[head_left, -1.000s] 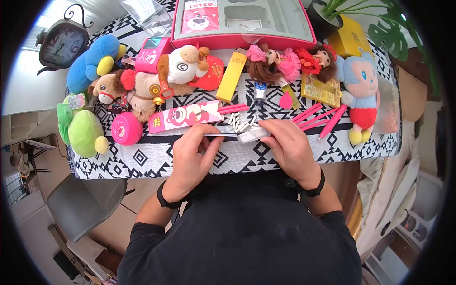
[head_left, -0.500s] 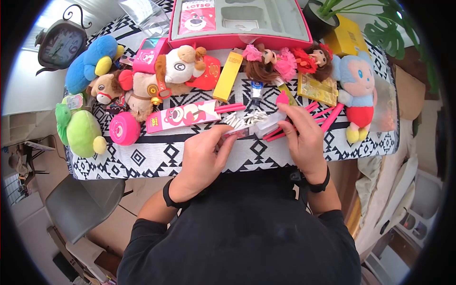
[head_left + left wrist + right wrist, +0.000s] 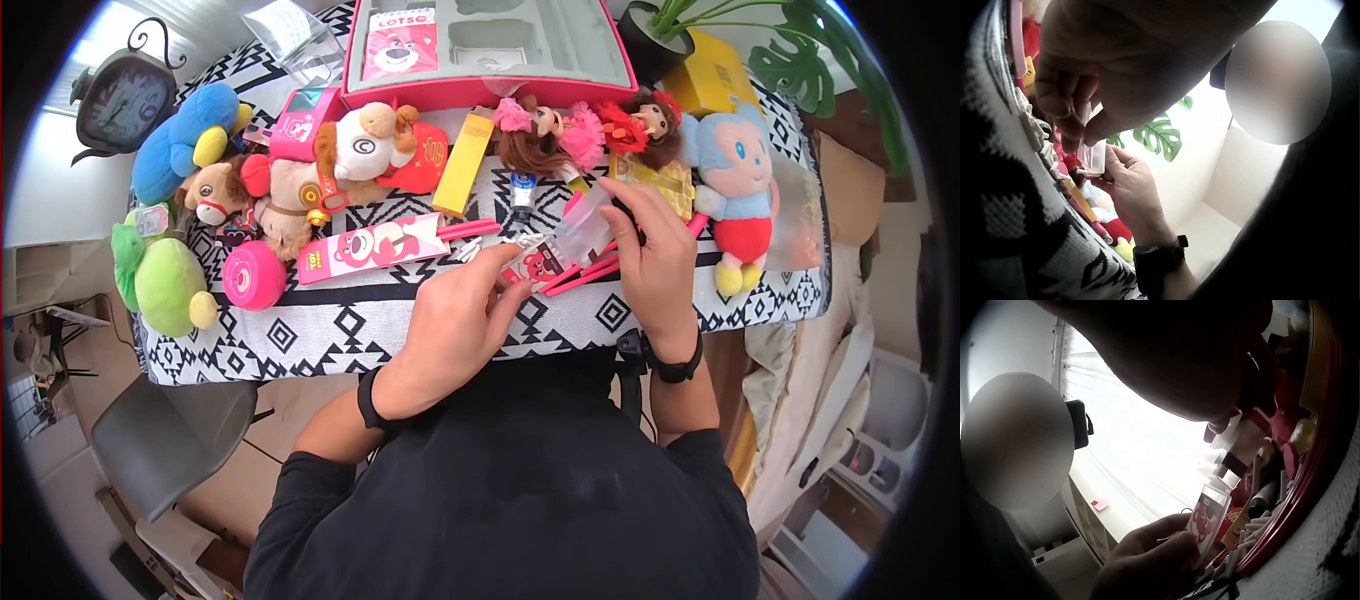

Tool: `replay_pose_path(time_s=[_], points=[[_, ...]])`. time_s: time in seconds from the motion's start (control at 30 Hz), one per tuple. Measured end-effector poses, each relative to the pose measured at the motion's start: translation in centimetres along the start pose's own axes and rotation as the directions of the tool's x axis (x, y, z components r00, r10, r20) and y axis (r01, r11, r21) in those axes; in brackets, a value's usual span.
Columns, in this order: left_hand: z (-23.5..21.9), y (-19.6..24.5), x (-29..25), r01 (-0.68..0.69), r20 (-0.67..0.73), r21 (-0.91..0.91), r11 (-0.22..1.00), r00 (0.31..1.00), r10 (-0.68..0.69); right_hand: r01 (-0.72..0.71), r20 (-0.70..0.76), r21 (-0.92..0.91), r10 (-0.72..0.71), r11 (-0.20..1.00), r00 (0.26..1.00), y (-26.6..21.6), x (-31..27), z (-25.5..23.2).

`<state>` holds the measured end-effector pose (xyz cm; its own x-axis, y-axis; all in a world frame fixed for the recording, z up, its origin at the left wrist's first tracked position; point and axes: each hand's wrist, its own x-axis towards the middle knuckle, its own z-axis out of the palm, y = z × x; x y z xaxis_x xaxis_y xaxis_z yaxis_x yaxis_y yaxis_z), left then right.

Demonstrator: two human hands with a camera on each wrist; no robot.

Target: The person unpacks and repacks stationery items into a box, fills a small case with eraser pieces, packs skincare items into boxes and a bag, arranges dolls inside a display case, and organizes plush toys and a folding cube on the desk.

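Between finger and thumb my left hand (image 3: pixel 450 318) pinches a small flat clear piece with a pink bear print (image 3: pixel 540 265). The same bear-printed piece (image 3: pixel 1208 520) stands on edge in the right wrist view. My right hand (image 3: pixel 660 255) grips a translucent plastic box (image 3: pixel 584 236) by its edge, tilted. The left wrist view shows this box (image 3: pixel 1093 157) between both hands. Small white sticks (image 3: pixel 470 248) lie loose on the cloth just beyond the left hand. Pink sticks (image 3: pixel 565 282) lie beneath the box.
A bear-printed pink carton (image 3: pixel 375 248), a round pink case (image 3: pixel 254 276) and a green plush (image 3: pixel 170 283) lie left on the patterned cloth. Dolls (image 3: pixel 545 135), a yellow box (image 3: pixel 465 163) and a blue-hooded plush (image 3: pixel 742 190) stand behind and right. A large pink-rimmed box (image 3: pixel 490 92) is at the back.
Both hands have moved right and the right hand has risen, lifting the translucent box from over the white sticks and tilting it. The bear print on the left hand's piece has turned into view.
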<state>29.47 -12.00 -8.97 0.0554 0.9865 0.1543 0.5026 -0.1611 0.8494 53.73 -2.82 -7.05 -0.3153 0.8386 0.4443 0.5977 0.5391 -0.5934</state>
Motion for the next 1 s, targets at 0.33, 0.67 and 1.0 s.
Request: replay_pose_path(time_s=[0.33,0.67,1.0], points=[[-3.5,-1.2,-0.9,-0.274,-0.116,0.106,0.956,0.951,0.286,0.09,-0.042,0.048,-0.088,0.995,0.995,-1.3,-1.5,0.9],[-13.1,-3.4,-5.7,-0.235,-0.227,0.447,0.863,0.904,0.363,0.081,0.004,0.185,-0.084,0.979,0.996,-2.0,-3.3,2.8],[-14.2,-4.1,-4.8,-0.078,-0.29,0.688,0.721,0.881,0.373,0.14,0.029,0.141,-0.146,0.98,0.989,-2.1,-3.5,3.0]])
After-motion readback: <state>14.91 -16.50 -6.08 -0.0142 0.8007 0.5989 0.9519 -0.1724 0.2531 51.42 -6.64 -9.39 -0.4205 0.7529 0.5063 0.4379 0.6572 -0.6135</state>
